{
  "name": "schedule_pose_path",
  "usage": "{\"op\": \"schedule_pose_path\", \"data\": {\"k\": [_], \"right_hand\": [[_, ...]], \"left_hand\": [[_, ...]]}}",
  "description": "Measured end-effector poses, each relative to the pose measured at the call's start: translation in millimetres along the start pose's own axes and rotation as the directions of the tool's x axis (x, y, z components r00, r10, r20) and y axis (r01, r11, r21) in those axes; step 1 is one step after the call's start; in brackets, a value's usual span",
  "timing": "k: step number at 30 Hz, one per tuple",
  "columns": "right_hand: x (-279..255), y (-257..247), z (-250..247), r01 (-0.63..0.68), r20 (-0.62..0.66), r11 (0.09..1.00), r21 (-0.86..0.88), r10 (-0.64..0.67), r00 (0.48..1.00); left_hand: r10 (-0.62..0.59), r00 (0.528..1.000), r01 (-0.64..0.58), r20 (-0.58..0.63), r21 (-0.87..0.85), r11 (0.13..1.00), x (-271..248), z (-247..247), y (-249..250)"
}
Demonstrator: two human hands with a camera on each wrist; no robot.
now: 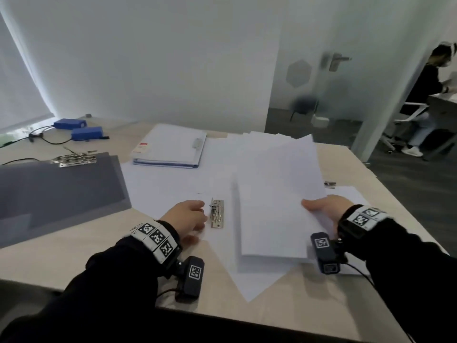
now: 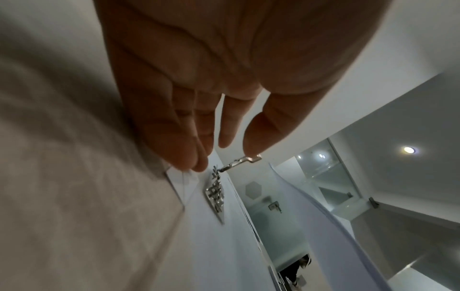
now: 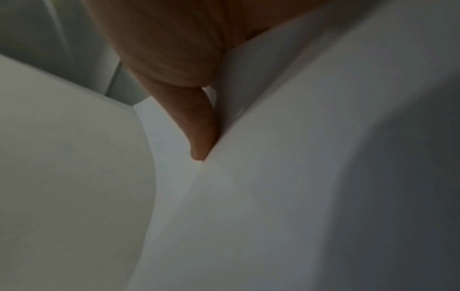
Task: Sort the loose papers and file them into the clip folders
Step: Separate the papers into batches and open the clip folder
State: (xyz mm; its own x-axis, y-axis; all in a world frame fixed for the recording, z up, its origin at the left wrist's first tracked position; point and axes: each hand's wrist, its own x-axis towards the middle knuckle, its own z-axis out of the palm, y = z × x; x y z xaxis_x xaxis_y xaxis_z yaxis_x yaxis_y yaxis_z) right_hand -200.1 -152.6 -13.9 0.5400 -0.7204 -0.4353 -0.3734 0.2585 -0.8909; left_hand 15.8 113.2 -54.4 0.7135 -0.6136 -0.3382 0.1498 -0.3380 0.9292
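Note:
A metal clip mechanism (image 1: 217, 214) lies on a white surface in the middle of the table, its lever (image 2: 245, 159) raised. My left hand (image 1: 200, 214) is just left of it with fingers straight; in the left wrist view the thumb tip (image 2: 251, 141) touches the lever's end and the other fingertips rest by the clip (image 2: 215, 195). My right hand (image 1: 319, 206) pinches the right edge of a stack of white papers (image 1: 277, 194), thumb on top, holding it tilted up over other sheets. The right wrist view shows one finger (image 3: 201, 126) against the paper (image 3: 286, 177).
An open grey clip folder (image 1: 61, 189) with its own clip (image 1: 74, 159) lies at the left. A closed white-and-blue folder (image 1: 170, 147) sits at the back. Two blue boxes (image 1: 79, 128) with cables are far left. A small metal clip (image 1: 330, 184) lies at the right. A person sits beyond the doorway.

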Motion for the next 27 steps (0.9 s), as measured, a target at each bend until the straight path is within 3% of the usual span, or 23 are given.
{"op": "schedule_pose_path", "data": {"k": [3,7,13,20,23,27], "right_hand": [[47,20,14,0.002,0.034,0.995,-0.097,0.001,0.999],[38,17,30,0.042,-0.022,0.983,-0.18,-0.046,0.999],[74,44,23,0.024,-0.049,0.931,-0.365,-0.046,0.998],[50,30,32,-0.004,-0.109,0.913,-0.407,-0.044,0.993],[25,15,48,0.005,-0.08,0.836,-0.548,-0.059,0.995],[16,6,54,-0.025,-0.102,0.797,-0.604,-0.047,0.994]], "left_hand": [[0.035,0.999,-0.034,0.019,-0.045,0.998,3,3,1],[0.048,0.996,-0.045,0.071,-0.049,0.998,16,9,8],[0.079,0.996,-0.079,-0.047,-0.007,0.997,42,8,22],[0.061,0.997,-0.062,-0.054,-0.031,0.998,59,6,19],[0.066,0.996,-0.07,-0.063,-0.066,0.995,60,7,16],[0.079,0.994,-0.085,-0.078,-0.073,0.994,60,8,14]]}}
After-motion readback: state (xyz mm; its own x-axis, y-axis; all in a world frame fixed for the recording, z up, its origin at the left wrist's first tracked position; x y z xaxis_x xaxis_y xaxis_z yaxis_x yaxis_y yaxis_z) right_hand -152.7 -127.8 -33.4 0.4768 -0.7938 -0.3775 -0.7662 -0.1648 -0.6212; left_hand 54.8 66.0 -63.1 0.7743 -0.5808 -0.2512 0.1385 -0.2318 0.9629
